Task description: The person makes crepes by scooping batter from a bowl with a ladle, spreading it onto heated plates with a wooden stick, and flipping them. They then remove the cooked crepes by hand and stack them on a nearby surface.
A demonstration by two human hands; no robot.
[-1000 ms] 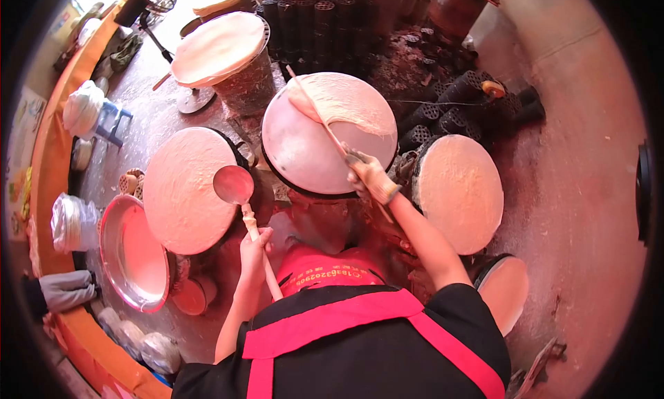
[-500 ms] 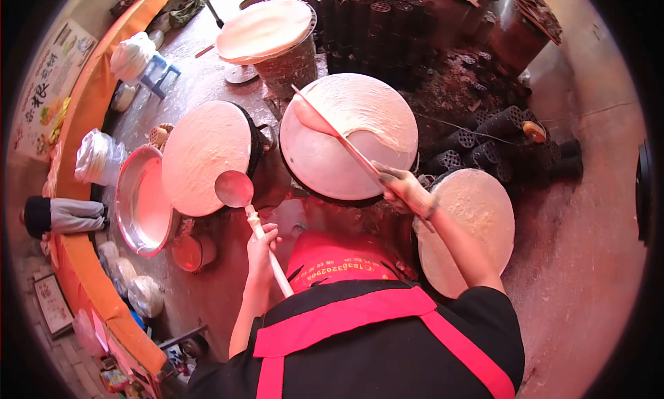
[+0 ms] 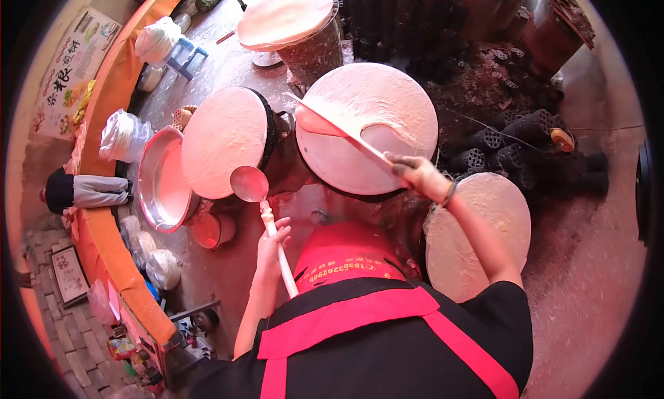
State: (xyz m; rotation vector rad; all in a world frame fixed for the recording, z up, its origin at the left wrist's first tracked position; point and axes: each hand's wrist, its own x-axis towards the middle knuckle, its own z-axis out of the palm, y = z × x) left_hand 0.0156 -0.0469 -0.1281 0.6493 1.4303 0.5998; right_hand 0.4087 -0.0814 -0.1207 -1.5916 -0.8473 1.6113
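My left hand [image 3: 272,241] is closed around the pale handle of a ladle [image 3: 250,184], its round bowl raised beside the left griddle [image 3: 225,143], which is covered with batter. My right hand [image 3: 420,177] grips a long, thin batter spreader [image 3: 346,129] lying slantwise across the middle griddle [image 3: 346,165]. Pale batter [image 3: 387,95] coats the upper part of this griddle, and a thicker pinkish mass [image 3: 319,122] sits against the spreader. Its lower part shows bare surface. Below my right forearm is another batter-covered griddle [image 3: 477,226].
A large metal basin [image 3: 143,184] of batter stands at left, above a small red bucket [image 3: 212,230]. Another griddle [image 3: 287,15] is at the back. Black honeycomb briquettes [image 3: 508,157] lie at right. A person [image 3: 86,191] is beyond the orange-edged counter [image 3: 114,261].
The view has shifted, moving the scene rightward. The spreader's far tip has swung left and down relative to the middle griddle. The ladle stays in my left hand.
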